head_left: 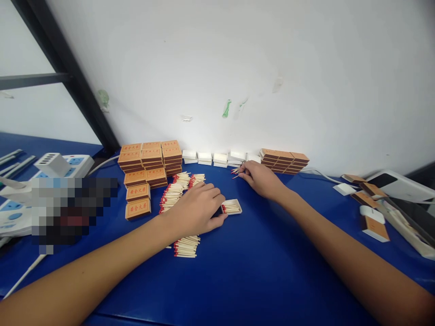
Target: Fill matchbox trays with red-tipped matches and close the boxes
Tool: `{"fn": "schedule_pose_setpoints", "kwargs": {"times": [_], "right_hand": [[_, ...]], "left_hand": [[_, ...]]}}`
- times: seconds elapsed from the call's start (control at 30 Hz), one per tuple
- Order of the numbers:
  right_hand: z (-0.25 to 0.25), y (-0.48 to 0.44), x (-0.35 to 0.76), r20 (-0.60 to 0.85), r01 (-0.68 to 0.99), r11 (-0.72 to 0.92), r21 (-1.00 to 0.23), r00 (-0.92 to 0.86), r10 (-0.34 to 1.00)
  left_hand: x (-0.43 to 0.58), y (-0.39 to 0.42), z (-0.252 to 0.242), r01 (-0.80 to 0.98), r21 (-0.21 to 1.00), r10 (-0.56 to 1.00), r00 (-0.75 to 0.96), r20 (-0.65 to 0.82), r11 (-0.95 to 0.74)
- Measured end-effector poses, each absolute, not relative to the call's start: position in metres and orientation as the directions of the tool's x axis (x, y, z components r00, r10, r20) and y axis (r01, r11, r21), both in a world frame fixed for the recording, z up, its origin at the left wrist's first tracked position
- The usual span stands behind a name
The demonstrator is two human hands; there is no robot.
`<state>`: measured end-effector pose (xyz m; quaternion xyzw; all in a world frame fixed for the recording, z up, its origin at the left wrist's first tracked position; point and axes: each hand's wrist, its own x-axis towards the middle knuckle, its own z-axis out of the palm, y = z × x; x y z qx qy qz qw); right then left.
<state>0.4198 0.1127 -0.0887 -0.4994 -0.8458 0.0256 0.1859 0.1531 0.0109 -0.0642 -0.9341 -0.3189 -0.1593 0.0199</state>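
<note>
My left hand [200, 209], palm down and loosely curled, holds a small white cardboard tray [241, 210] on the blue table [258, 276], while my right hand [256, 176], forearm stretched forward, pinches some red-tipped wooden matches [235, 171].

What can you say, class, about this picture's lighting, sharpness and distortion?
Head view: soft lighting, white wall dimming toward the top right corner; head view: wide-angle look, forearms appearing larger toward the lower corners; head view: nearest matchsticks distinguishable, matchbox print softer; head view: a pixelated block hides detail at left.
</note>
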Motion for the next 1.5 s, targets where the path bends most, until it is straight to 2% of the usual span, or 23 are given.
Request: {"fn": "schedule_pose_setpoints", "kwargs": {"times": [0.33,0.6,0.8,0.87,0.93,1.07,1.13,1.23,1.4,1.5], "right_hand": [[-0.084,0.094,0.418,0.248,0.821,0.539,-0.187,-0.492,0.835],[-0.060,0.029,0.419,0.308,0.790,0.605,-0.101,-0.553,0.774],[-0.068,0.005,0.394,0.277,0.765,0.637,0.095,-0.635,0.721],[-0.072,0.004,0.387,0.252,0.752,0.649,0.119,-0.655,0.713],[-0.071,0.003,0.386,0.240,0.746,0.664,0.047,-0.654,0.717],[-0.062,0.005,0.397,0.223,0.737,0.648,-0.193,-0.610,0.761],[-0.060,0.007,0.404,0.198,0.734,0.628,-0.258,-0.596,0.778],[-0.060,0.008,0.407,0.181,0.729,0.619,-0.292,-0.594,0.784],[-0.062,0.005,0.401,0.206,0.726,0.639,-0.255,-0.605,0.769],[-0.063,0.007,0.399,0.204,0.713,0.645,-0.276,-0.612,0.764]], "left_hand": [[0.154,0.011,-0.065,0.610,0.049,0.594,0.745,0.302,-0.791],[0.154,0.011,-0.065,0.612,0.053,0.600,0.748,0.284,-0.789],[0.155,0.012,-0.065,0.615,0.043,0.598,0.743,0.301,-0.787],[0.154,0.011,-0.065,0.614,0.033,0.593,0.746,0.305,-0.789],[0.154,0.011,-0.065,0.611,0.031,0.590,0.749,0.303,-0.791],[0.154,0.011,-0.065,0.613,0.051,0.599,0.746,0.290,-0.788],[0.155,0.011,-0.064,0.615,0.054,0.603,0.746,0.284,-0.786],[0.155,0.011,-0.064,0.614,0.055,0.602,0.747,0.282,-0.788],[0.155,0.010,-0.064,0.615,0.063,0.605,0.744,0.283,-0.786],[0.155,0.011,-0.064,0.618,0.061,0.608,0.745,0.274,-0.784]]}}
